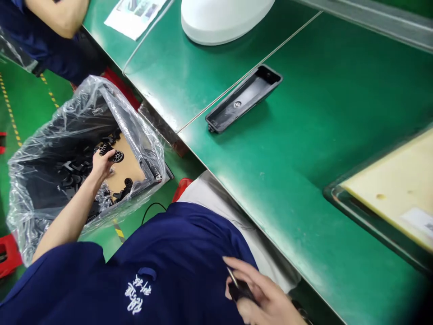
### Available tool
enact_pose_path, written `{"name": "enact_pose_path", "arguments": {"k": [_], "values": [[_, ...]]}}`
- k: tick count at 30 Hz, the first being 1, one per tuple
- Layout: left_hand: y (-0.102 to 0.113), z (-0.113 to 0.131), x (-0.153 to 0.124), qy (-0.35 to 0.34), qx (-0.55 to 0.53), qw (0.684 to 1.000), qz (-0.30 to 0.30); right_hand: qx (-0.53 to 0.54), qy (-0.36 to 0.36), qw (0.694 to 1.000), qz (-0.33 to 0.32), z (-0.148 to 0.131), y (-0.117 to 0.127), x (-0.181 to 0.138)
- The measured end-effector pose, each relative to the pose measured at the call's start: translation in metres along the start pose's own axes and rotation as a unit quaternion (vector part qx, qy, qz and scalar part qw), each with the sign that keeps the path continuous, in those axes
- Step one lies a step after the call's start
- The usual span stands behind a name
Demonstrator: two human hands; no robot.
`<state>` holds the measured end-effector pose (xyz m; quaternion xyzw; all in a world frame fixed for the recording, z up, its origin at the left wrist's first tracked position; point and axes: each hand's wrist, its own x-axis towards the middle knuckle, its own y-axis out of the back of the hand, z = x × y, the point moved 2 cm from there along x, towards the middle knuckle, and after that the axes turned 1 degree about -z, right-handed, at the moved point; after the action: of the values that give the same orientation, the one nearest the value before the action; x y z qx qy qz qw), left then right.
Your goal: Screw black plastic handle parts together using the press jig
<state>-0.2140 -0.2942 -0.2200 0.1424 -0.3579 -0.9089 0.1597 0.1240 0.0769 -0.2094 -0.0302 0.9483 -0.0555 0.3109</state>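
Observation:
My left hand [102,164] reaches into a bin lined with clear plastic [37,135]. Its fingers are closed on a black plastic part [117,156] with a round, spoked end. Around and below it in the bin lie several more black plastic parts [72,174] and a sheet of brown cardboard [130,155]. Close to my body, my right hand [262,293] is closed around a small dark tool [241,291] with a thin metal shaft; its exact kind is unclear. On the green table [264,180] rests a long black plastic tray-like housing [241,101], its hollow side up.
A white rounded object [225,20] and a printed sheet [133,18] are at the table's far side. To the right, a dark-edged tray [358,216] holds a pale yellow board [392,189]. Another person's arm [62,16] appears at upper left, beyond the bin.

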Motion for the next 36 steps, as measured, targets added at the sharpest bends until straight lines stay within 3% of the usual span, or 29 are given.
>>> {"name": "enact_pose_path", "arguments": {"k": [3,6,9,12,14,16,19,24,25,28,30,33,36], "values": [[0.014,0.04,-0.063,-0.159,-0.087,0.982,0.054,0.143,0.058,0.988,-0.017,-0.014,-0.033,0.034],[-0.01,0.084,-0.145,-0.352,-0.11,0.929,0.038,0.25,0.139,0.955,-0.074,-0.034,-0.051,0.038],[-0.047,0.122,-0.226,-0.472,-0.121,0.872,-0.052,0.302,0.227,0.922,-0.084,-0.041,-0.046,0.015],[-0.072,0.149,-0.289,-0.575,-0.152,0.784,-0.176,0.334,0.308,0.891,-0.008,-0.031,-0.033,-0.013],[-0.082,0.16,-0.315,-0.629,-0.168,0.719,-0.244,0.351,0.335,0.874,0.034,-0.021,-0.026,-0.026],[-0.089,0.166,-0.331,-0.661,-0.175,0.674,-0.28,0.361,0.342,0.865,0.065,-0.011,-0.022,-0.032],[-0.095,0.167,-0.343,-0.692,-0.172,0.642,-0.28,0.348,0.356,0.86,0.111,-0.002,-0.021,-0.034],[-0.101,0.166,-0.353,-0.729,-0.159,0.614,-0.258,0.331,0.346,0.818,0.319,0.006,-0.011,-0.027],[-0.103,0.167,-0.355,-0.731,-0.162,0.61,-0.259,0.348,0.339,0.816,0.312,0.006,-0.009,-0.023],[-0.108,0.169,-0.359,-0.723,-0.173,0.6,-0.297,0.412,0.32,0.831,0.191,0.002,-0.011,-0.015],[-0.109,0.169,-0.364,-0.716,-0.187,0.589,-0.324,0.458,0.305,0.82,0.159,-0.002,-0.013,-0.017],[-0.11,0.167,-0.373,-0.713,-0.211,0.56,-0.364,0.521,0.28,0.778,0.212,-0.008,-0.008,-0.03],[-0.116,0.168,-0.379,-0.74,-0.192,0.52,-0.38,0.528,0.26,0.738,0.33,-0.012,0.023,-0.05]]}}
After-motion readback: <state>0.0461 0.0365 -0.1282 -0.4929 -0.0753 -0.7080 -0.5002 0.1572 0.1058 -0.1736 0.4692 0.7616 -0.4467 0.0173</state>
